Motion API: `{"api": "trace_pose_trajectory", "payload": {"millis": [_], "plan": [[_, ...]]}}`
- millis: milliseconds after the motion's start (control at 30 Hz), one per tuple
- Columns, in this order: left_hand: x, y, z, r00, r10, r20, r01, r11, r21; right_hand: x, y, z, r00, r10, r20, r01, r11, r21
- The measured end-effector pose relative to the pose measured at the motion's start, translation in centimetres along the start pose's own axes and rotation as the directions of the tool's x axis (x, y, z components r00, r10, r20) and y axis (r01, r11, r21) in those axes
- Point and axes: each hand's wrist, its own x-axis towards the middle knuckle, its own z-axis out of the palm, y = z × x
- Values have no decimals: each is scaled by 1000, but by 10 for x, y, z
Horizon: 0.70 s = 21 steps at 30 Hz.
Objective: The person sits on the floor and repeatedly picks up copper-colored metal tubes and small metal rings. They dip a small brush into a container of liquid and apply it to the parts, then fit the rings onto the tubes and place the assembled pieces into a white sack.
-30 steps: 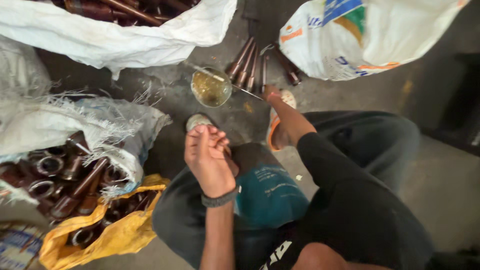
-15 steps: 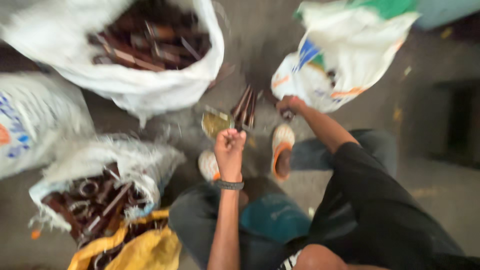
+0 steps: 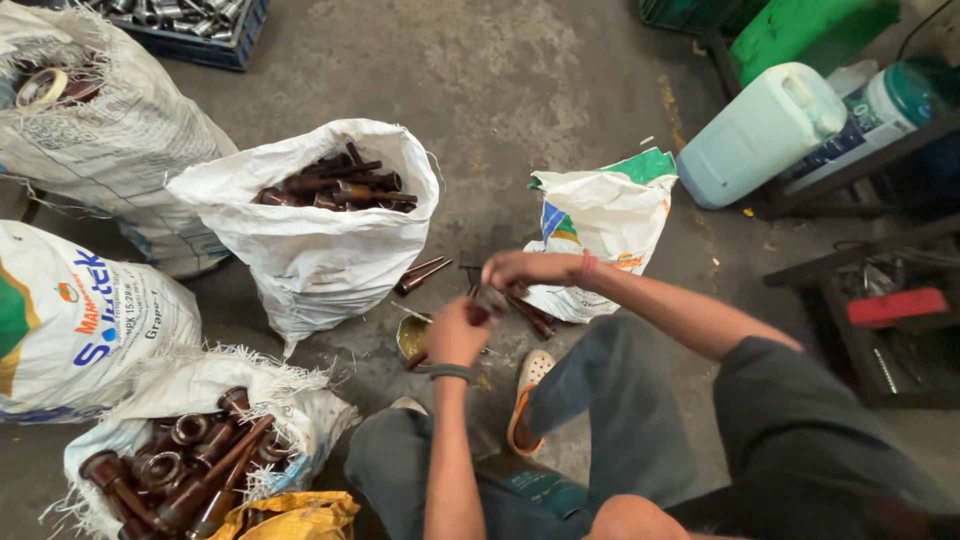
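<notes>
My left hand point(image 3: 455, 330), with a dark band at the wrist, is closed around a small dark metal part point(image 3: 489, 300). It holds the part just above a small tin point(image 3: 408, 338) of yellowish liquid on the floor. My right hand point(image 3: 515, 270), with a red thread at the wrist, meets it from the right and pinches the same part. The part is blurred and mostly hidden by my fingers. Loose brown metal rods point(image 3: 422, 273) lie on the concrete just beyond my hands. More rods point(image 3: 533, 320) lie under my right forearm.
An open white sack point(image 3: 320, 250) of brown rods stands ahead on the left. A frayed sack point(image 3: 200, 455) of brown flanged parts and a yellow bag point(image 3: 290, 515) sit near left. A small white-green sack point(image 3: 600, 225), a white jerrycan point(image 3: 760, 130) and a dark metal frame point(image 3: 860, 330) stand to the right.
My right hand left the rods on the floor and came in to meet my left hand. The view rose, so more of the floor and the sacks show.
</notes>
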Motion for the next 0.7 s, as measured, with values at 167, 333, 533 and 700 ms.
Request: {"api": "trace_pose_trajectory", "payload": {"millis": [167,333,533,700], "plan": [[20,-43,-25,852,-310,-422,-88,710,-699,71,63,0,992,-65,-111,71,996,52],[39,-56,-20,703,-561,-437,-32,590,-807,146,104,51,987,39,-155,-71,976,-206],[49,-25,7,846,-468,-256,320,829,-458,181,119,82,938,0,-347,-121,936,-330],[48,-7,10,959,-267,-100,122,702,-701,169,176,104,913,86,-398,-232,913,-336]]}}
